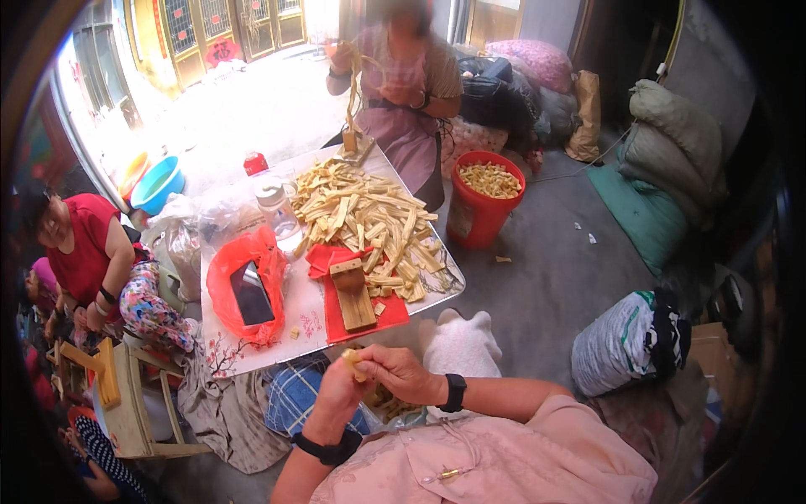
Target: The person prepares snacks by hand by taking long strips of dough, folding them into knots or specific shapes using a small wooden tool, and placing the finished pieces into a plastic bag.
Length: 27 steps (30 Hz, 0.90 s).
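Room: grey floor (537, 290), daylit doorway at upper left, sacks (672, 143) stacked at upper right. A white counter (277, 350) with floral print fills the centre of the frame. At the lower centre, just off the counter's near edge, a small pale-yellow piece (353, 364) is held up between both hands: left hand (334, 393) closed around it, right hand (395, 374) pinching at it with thumb and fingers; exact finger contact is too small to tell. Below the hands, more yellow pieces (386, 406), partly hidden. On the counter: heap of pale-yellow strips (361, 210) at the far side; wooden block (353, 298) on a red sheet (391, 312) nearer; dark phone (250, 293) on a red plastic bag (222, 281), left. Red bucket (478, 220) of short pieces, right of the counter. Upper centre: co-worker (399, 109), strips in hand.
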Each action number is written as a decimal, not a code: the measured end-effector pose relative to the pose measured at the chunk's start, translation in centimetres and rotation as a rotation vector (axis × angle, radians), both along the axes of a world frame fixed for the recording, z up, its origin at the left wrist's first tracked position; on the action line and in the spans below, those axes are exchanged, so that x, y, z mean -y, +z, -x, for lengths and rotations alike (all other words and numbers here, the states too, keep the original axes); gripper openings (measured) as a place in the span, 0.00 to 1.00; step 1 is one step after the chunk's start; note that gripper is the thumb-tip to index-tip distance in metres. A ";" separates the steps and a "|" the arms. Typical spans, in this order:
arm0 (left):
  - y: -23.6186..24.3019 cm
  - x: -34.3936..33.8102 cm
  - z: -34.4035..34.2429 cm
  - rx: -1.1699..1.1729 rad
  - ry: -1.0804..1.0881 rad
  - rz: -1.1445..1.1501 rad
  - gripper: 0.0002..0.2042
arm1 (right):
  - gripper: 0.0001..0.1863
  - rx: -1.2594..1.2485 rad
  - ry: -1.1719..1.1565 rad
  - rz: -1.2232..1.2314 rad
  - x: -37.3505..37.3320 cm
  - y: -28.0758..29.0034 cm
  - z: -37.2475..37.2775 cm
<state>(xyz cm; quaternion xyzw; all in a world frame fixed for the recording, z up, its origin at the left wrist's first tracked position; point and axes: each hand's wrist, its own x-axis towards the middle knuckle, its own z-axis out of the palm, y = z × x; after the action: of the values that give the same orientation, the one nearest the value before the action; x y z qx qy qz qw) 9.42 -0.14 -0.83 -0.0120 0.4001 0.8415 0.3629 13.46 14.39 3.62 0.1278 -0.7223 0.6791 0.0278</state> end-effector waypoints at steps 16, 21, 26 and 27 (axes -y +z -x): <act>7.5 0.0 -1.6 -1.479 0.520 0.792 0.13 | 0.07 0.486 0.406 0.877 -0.5 0.8 1.1; 8.2 -0.5 -0.9 -1.601 0.490 0.802 0.10 | 0.10 -0.276 -0.007 -0.118 -0.5 3.0 0.0; 7.2 -0.7 -0.6 -1.471 0.425 0.741 0.06 | 0.08 -0.371 -0.070 -0.455 -1.9 4.6 -0.5; 6.9 -0.6 -0.6 -1.351 0.394 0.657 0.05 | 0.08 -0.368 -0.072 -0.447 -2.1 4.9 -0.4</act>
<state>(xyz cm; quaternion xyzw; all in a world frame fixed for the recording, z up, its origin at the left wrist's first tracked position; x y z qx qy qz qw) 10.02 0.46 6.05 0.3256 0.7541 0.5534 -0.1383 13.89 16.47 8.54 0.2259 -0.8410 0.4669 0.1537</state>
